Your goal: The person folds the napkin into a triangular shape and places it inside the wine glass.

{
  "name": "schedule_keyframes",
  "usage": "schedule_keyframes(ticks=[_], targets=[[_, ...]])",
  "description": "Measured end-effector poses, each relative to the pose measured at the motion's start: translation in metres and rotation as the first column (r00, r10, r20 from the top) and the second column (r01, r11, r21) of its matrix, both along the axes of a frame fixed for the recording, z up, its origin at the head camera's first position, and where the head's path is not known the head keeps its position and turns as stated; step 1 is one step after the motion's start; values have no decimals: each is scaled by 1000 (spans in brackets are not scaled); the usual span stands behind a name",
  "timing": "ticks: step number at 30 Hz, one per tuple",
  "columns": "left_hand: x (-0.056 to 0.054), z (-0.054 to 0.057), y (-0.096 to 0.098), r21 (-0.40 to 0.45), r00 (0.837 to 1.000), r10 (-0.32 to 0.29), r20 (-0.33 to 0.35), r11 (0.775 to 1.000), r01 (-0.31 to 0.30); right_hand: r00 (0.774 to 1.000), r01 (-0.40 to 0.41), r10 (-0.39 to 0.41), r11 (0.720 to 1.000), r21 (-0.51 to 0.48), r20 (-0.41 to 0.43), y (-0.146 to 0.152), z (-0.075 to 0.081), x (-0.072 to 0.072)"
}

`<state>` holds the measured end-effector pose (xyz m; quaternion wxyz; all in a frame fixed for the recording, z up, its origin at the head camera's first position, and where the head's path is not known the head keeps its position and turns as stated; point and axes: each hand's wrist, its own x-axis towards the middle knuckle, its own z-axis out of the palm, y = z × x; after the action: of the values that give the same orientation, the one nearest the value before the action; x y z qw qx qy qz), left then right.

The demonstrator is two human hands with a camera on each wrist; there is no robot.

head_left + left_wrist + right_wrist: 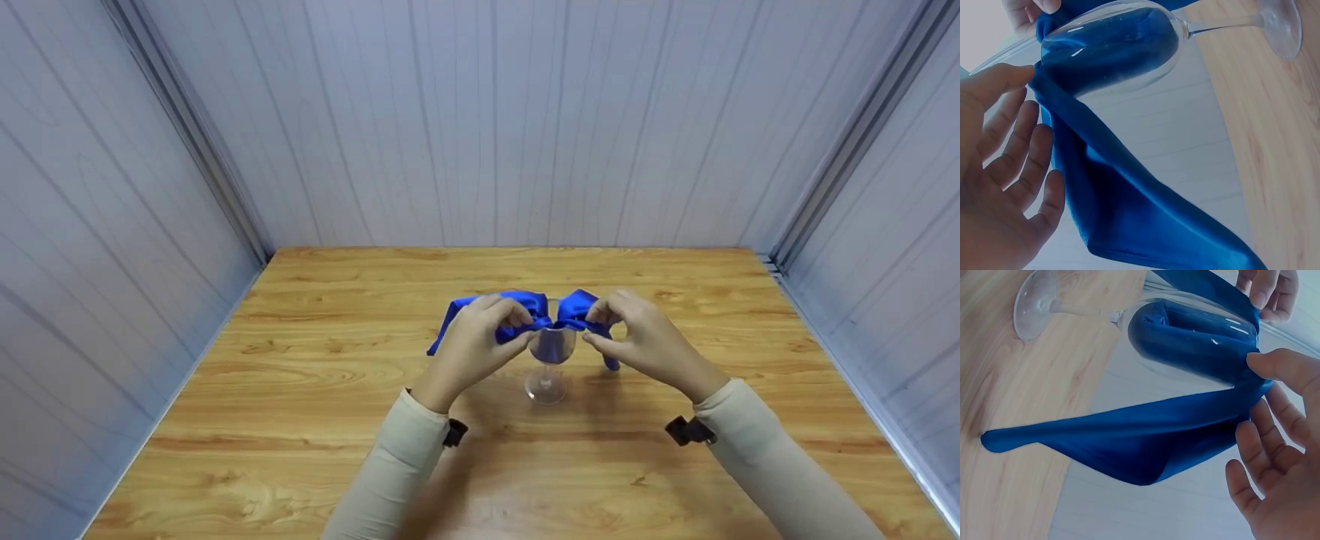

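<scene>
A clear stemmed wine glass [546,387] stands upright on the wooden table. Blue satiny cloth [525,302] is tucked down into its bowl, filling most of it, and spills over the rim on both sides. At the left of the rim my left hand [480,334] pinches the cloth between thumb and forefinger; its other fingers are loosely bent in the left wrist view. My right hand [637,334] pinches the cloth at the right of the rim. One long flap [1129,197] hangs past the left fingers, and a narrower tail [1072,427] drops on the right.
The wood-grain table [315,375] is enclosed by a pale panelled back wall [465,135] and side walls. A small dark wrist camera [454,433] sits at the left sleeve cuff, another dark camera [686,431] at the right.
</scene>
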<state>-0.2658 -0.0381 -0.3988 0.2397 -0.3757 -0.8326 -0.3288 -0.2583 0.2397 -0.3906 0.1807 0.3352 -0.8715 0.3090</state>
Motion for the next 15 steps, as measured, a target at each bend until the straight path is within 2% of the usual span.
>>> schedule_keyframes(ticks=[5, 15], targets=[[1, -1, -8, -9, 1000, 9, 8, 1000, -9, 1000, 3, -3, 1000, -4, -26, 9, -4, 1], [1, -9, -25, 23, 998, -27, 56, 999, 25, 999, 21, -21, 1000, -5, -50, 26, -15, 3]])
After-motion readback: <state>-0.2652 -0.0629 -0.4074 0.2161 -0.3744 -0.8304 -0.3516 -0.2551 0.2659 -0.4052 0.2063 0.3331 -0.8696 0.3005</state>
